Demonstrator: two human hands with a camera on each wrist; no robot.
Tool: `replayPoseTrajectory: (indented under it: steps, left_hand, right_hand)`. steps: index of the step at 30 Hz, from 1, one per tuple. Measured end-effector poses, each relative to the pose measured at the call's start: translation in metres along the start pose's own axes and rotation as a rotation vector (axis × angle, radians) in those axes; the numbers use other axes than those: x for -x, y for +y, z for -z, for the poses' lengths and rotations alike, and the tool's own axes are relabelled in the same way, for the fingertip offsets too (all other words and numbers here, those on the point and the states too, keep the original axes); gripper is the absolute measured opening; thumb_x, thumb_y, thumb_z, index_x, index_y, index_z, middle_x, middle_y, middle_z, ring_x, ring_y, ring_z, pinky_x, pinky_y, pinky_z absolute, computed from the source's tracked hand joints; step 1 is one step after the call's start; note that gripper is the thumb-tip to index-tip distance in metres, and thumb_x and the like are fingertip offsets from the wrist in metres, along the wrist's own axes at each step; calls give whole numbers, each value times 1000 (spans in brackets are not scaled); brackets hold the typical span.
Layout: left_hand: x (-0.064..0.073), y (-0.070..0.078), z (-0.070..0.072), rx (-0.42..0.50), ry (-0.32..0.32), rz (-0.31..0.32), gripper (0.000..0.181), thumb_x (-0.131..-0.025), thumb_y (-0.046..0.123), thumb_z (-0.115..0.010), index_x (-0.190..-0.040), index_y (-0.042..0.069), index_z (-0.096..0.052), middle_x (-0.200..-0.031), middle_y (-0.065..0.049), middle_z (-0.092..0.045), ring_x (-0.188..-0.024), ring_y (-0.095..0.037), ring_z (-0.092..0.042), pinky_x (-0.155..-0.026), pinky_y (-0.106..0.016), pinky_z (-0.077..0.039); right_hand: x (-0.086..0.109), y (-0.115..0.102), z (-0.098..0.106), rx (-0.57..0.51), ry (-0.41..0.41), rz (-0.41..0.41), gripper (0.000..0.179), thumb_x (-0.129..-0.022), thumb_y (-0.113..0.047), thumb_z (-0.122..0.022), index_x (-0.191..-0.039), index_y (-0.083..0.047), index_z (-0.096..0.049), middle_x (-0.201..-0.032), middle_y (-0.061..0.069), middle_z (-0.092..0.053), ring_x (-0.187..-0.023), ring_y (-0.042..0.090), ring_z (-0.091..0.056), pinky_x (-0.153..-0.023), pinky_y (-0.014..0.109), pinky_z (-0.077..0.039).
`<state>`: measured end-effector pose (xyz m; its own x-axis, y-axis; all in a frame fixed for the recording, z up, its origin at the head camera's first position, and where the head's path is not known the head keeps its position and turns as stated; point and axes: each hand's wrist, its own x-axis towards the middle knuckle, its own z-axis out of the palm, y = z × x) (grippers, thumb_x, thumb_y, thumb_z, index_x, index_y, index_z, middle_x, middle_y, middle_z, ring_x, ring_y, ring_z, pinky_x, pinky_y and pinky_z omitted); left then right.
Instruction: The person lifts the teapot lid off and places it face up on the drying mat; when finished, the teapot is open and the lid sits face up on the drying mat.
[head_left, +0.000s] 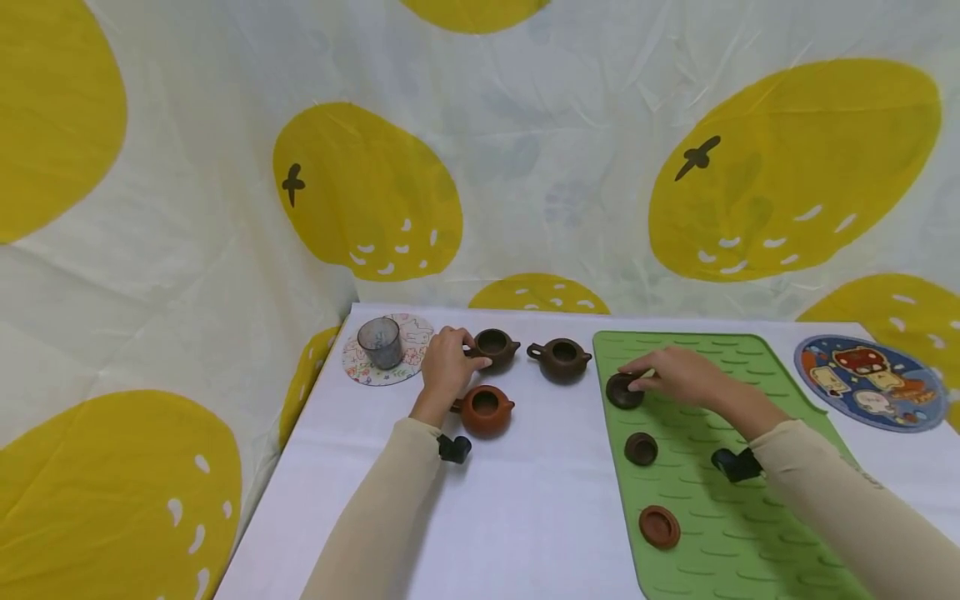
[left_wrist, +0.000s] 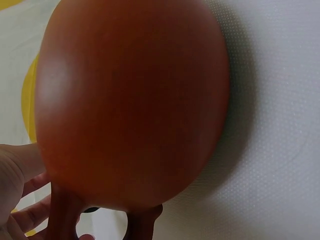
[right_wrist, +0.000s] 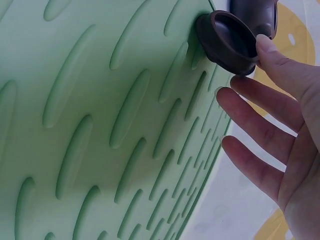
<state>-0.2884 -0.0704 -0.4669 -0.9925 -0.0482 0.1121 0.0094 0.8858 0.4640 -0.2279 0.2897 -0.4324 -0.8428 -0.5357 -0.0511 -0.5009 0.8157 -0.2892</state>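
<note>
My left hand (head_left: pixel 446 364) pinches the handle of a dark brown teapot (head_left: pixel 501 360) that has no lid on it. Just in front stands a reddish clay teapot (head_left: pixel 491 423), also lidless; its body (left_wrist: pixel 135 100) fills most of the left wrist view and hides the dark one. On the green mat's left edge, my right hand (head_left: pixel 678 377) pinches a dark teapot lid (head_left: pixel 624 392) by its rim. The right wrist view shows the hollow side of this lid (right_wrist: pixel 232 42), thumb at its edge, the other fingers spread apart.
Another dark teapot (head_left: pixel 566 368) stands between the hands. A smaller dark lid (head_left: pixel 641 449) and a reddish lid (head_left: pixel 660 527) lie on the green mat (head_left: pixel 735 500). A glass cup (head_left: pixel 381 343) stands on a round patterned coaster (head_left: pixel 415 333); a blue patterned mat (head_left: pixel 900 400) lies far right.
</note>
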Motion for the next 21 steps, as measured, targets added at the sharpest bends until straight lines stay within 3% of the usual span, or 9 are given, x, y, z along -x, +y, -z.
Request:
replayPoseTrajectory:
  steps: [3,6,9,13,21]
  left_hand:
    - [-1,0,1,-2,6,-10,35,-77,38,-90,-97,17,-71,-104,-4,-64,-90,-21,-58,-74,-37,-50]
    - [-1,-3,3,0,10,-26,34,-78,39,-89,-98,17,-71,-105,-5,-65,-90,-21,-58,-74,-37,-51]
    - [0,-7,6,7,-3,-35,35,-80,41,-87,-100,17,-73,-107,-4,-67,-89,-21,-60,-74,-36,-50]
    - [2,-14,13,32,-48,-25,37,-82,45,-85,-104,17,-75,-110,-3,-71,-89,-20,-63,-73,-36,-50]
    - [5,-17,32,8,-185,-58,53,-85,49,-80,-127,16,-71,-129,-5,-72,-117,-28,-66,-98,-46,-53]
  right_hand:
    - [-1,0,3,-4,5,-15,36,-98,-25,-68,-128,-7,-71,-121,13,-76,-86,21,-74,-74,38,-58]
    - [-3,-1,7,-5,19,-31,39,-98,-27,-68,-132,-6,-68,-122,14,-75,-85,20,-74,-73,38,-57]
    - [-4,-2,10,7,46,-47,44,-99,-31,-67,-135,-7,-66,-128,16,-72,-107,31,-72,-87,48,-57]
    - [-5,-7,15,5,94,-47,52,-99,-34,-67,-142,-6,-59,-142,20,-63,-131,44,-58,-106,59,-47]
    - [-6,-26,25,34,203,-28,77,-96,-39,-69,-159,-10,-35,-164,26,-31,-148,52,-30,-115,68,-31]
